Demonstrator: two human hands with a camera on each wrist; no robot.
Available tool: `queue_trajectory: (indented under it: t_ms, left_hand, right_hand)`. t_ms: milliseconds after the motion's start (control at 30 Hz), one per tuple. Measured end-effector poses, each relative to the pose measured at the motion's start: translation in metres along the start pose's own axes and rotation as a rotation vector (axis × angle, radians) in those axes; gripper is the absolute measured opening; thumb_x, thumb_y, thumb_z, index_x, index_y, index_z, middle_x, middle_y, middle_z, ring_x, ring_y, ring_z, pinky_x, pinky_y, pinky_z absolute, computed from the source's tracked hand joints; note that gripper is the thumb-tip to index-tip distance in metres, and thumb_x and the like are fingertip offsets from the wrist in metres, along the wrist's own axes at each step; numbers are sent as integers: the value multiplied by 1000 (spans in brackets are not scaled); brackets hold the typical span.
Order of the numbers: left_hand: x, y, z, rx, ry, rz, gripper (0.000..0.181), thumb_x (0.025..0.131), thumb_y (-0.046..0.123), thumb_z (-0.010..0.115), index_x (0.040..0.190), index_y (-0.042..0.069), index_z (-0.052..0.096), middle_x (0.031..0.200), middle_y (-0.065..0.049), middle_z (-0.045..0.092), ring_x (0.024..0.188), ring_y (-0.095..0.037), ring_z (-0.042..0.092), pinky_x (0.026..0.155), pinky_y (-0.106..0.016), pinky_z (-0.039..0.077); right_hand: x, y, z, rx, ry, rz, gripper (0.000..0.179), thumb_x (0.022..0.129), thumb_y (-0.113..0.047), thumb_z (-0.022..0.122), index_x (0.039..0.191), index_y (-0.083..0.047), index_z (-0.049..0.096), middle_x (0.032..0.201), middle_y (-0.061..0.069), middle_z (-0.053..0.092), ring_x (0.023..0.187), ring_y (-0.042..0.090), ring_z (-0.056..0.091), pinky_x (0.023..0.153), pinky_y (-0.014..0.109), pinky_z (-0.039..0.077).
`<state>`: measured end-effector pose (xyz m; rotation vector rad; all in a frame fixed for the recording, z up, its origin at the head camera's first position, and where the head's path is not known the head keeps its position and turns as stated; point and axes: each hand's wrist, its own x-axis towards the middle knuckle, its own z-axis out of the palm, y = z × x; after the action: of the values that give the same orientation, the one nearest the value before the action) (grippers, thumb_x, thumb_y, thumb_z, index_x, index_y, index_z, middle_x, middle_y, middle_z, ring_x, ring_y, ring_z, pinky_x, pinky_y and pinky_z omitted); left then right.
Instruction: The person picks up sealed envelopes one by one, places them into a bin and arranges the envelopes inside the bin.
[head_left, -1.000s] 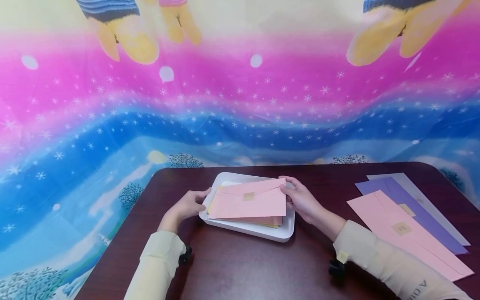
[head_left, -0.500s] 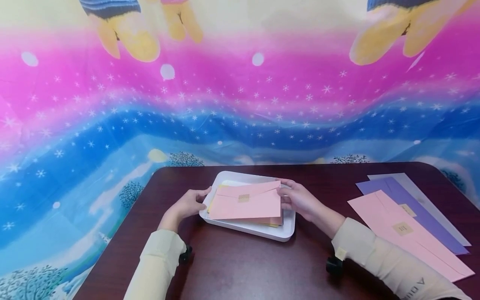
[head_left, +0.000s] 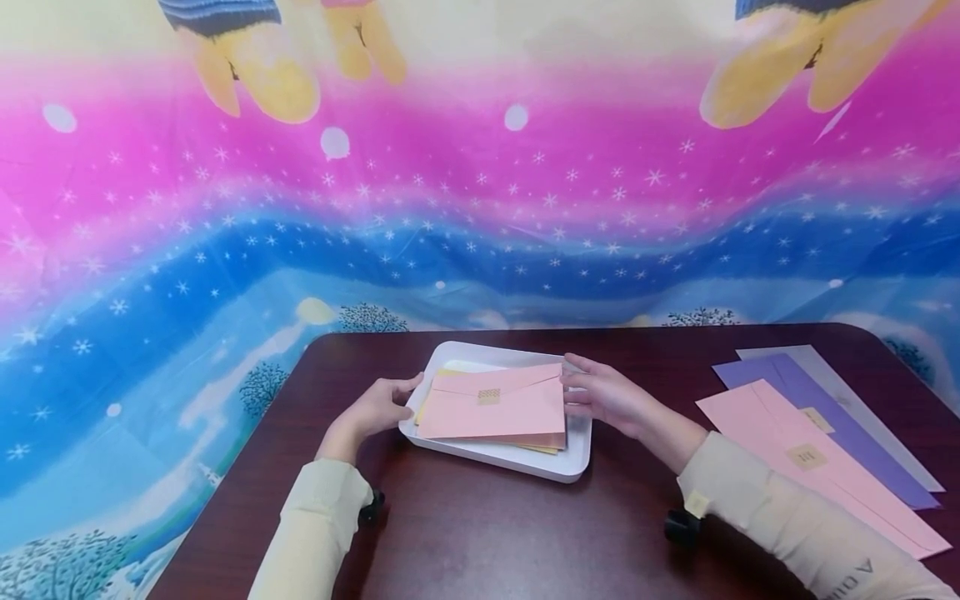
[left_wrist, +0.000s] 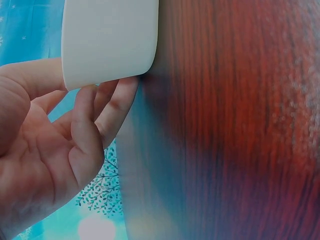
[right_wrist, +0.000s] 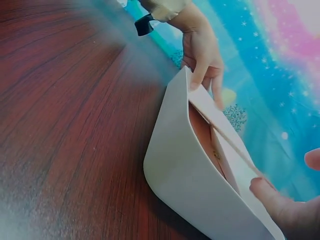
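In the head view, my left hand (head_left: pixel 375 412) grips the left end of a shallow white tray (head_left: pixel 577 463), with some fingers under its wall in the left wrist view. On the stack inside the tray lies a pink envelope (head_left: pixel 468 419) with a patterned gold seal. A yellow edge (head_left: pixel 546 451) shows beneath the stack. My right hand (head_left: pixel 611 398) is at the envelope's right edge, its fingers fairly straight and spread. In the right wrist view, its thumb (right_wrist: pixel 270 197) is right by the envelope's edge, apart from the other visible fingertip (right_wrist: pixel 313 159).
At the table's right side, a long pink envelope (head_left: pixel 806 467), a purple envelope (head_left: pixel 787 377) and a white envelope (head_left: pixel 832 387) overlap in a fan near my right sleeve (head_left: pixel 765 500). Behind the dark wooden table (head_left: pixel 480 542) hangs a printed snow-scene cloth (head_left: pixel 480 225).
The top pink envelope has shifted slightly left and settled on the stack. My right hand has released its edge, spreading its fingers and drawing a little right. My left hand stays on the tray.
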<state>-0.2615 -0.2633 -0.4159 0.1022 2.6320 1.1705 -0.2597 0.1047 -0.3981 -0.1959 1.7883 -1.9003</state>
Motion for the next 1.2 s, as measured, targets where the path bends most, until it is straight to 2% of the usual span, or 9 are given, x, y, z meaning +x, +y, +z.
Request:
queue_trajectory:
  t_ms: [233, 433, 733, 1000, 1200]
  left_hand:
    - [0, 2, 0, 11, 3, -4, 67, 89, -12, 60, 152, 4, 44, 159, -16, 40, 136, -34, 46, 82, -29, 47]
    - [1, 4, -1, 24, 10, -13, 67, 90, -10, 61, 153, 6, 44, 159, -14, 41, 138, -34, 45, 86, -31, 46]
    - [2, 1, 0, 33, 7, -29, 67, 91, -8, 61, 154, 8, 44, 160, -13, 40, 140, -34, 42, 91, -35, 46]
    - [1, 3, -1, 45, 9, -25, 68, 90, -9, 61, 153, 8, 45, 159, -15, 42, 134, -32, 46, 85, -33, 46]
    - [-1, 3, -1, 44, 8, -47, 68, 91, -7, 62, 154, 10, 44, 160, -13, 40, 140, -34, 41, 89, -34, 46]
  right_hand:
    - [-10, -4, -7, 1, -36, -37, 73, 106, -6, 41, 162, 3, -6, 165, 33, 4, 146, 50, 25, 113, 56, 32]
    - [-13, -5, -11, 7, -38, -75, 69, 106, -7, 40, 162, 4, 1, 166, 31, 5, 148, 48, 20, 116, 58, 26]
    - [-12, 0, -16, -1, -12, -62, 64, 108, -8, 41, 161, 7, 9, 164, 32, 16, 145, 47, 29, 113, 53, 33]
    - [-18, -6, -23, -60, -33, -132, 61, 109, -13, 44, 159, 7, 16, 161, 33, 25, 141, 48, 37, 109, 45, 42]
    - [-30, -15, -29, -121, -29, -186, 56, 108, -14, 47, 154, 9, 25, 156, 33, 35, 135, 46, 46, 104, 39, 47]
